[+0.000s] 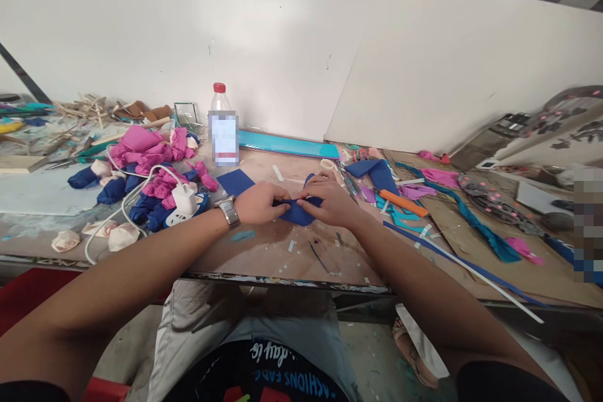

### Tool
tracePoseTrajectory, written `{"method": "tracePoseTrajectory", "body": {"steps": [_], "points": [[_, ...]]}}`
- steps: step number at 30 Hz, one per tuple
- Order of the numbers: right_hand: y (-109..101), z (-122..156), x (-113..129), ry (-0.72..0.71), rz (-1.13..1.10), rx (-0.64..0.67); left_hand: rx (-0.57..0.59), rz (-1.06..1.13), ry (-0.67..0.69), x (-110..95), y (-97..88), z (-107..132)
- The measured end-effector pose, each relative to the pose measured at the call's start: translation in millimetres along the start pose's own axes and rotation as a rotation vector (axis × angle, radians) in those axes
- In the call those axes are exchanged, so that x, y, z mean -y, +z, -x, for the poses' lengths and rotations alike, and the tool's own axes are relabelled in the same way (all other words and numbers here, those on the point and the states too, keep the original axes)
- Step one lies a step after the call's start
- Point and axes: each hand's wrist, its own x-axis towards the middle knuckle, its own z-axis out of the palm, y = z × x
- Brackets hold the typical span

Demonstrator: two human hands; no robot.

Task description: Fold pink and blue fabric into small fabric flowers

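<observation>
My left hand (260, 202) and my right hand (328, 201) meet at the middle of the worktable (264, 251), both pinched on a small dark blue piece of fabric (298, 212). The piece lies on the tabletop between my fingers, partly hidden by them. A metal watch (228, 211) sits on my left wrist. A flat blue square (234, 181) lies just behind my left hand.
A pile of pink and blue fabric flowers (151, 169) and a white power strip (184, 204) with its cord sit at the left. A plastic bottle (223, 127) stands behind. Blue, teal and pink scraps, an orange tool (403, 203) and long strips lie at the right.
</observation>
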Motion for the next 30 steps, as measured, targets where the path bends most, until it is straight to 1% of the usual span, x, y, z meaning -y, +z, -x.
{"method": "tracePoseTrajectory", "body": {"steps": [3, 8, 11, 15, 19, 22, 27, 30], "points": [[-0.3, 0.3, -1.8, 0.006, -0.002, -0.009, -0.014, -0.019, -0.015, -0.8, -2.4, -0.2], [1.2, 0.8, -5.4, 0.032, -0.001, -0.017, -0.076, -0.099, -0.073, -0.1, -5.7, -0.8], [1.9, 0.8, -6.0, 0.040, 0.000, -0.023, -0.089, -0.106, -0.075, -0.3, -5.7, -0.2], [1.3, -0.1, -1.6, 0.031, -0.011, -0.006, -0.028, -0.010, -0.040, -1.9, -3.7, 0.5], [2.7, -0.4, 3.1, 0.005, -0.002, -0.010, 0.015, 0.006, -0.004, -0.6, -0.9, -0.5], [5.4, 0.6, 2.7, -0.008, -0.007, -0.025, 0.026, 0.051, -0.020, 0.7, 0.1, -1.3], [7.4, 1.9, 1.1, -0.031, 0.016, -0.088, 0.028, 0.180, -0.054, 0.8, 0.0, -2.8], [6.4, 1.8, 1.8, -0.047, 0.024, -0.084, 0.037, 0.255, -0.068, 0.4, -0.6, -3.5]]}}
